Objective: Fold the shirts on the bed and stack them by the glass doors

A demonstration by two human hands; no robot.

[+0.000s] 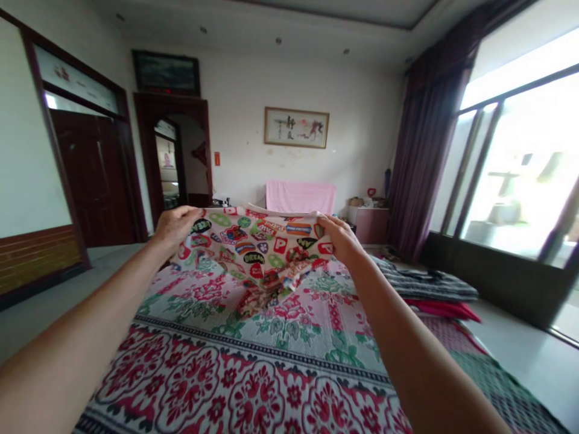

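A light garment (253,241) printed with colourful badges and letters is stretched between my two hands. My left hand (175,228) is closed on its upper left corner. The upper right corner is pinched in my right hand (337,234). Its top edge sags a little in the middle, and its lower part hangs bunched, touching or just above the patterned bedspread (253,386). The bedspread has pink flowers and green leaves farther off and a dark red pattern nearer to me.
Folded striped textiles (429,283) lie on a red cloth (446,310) at the right. A pink cloth (301,196) hangs by the far wall, left of a small cabinet (368,225). Purple curtains (423,157) and a large window are at the right.
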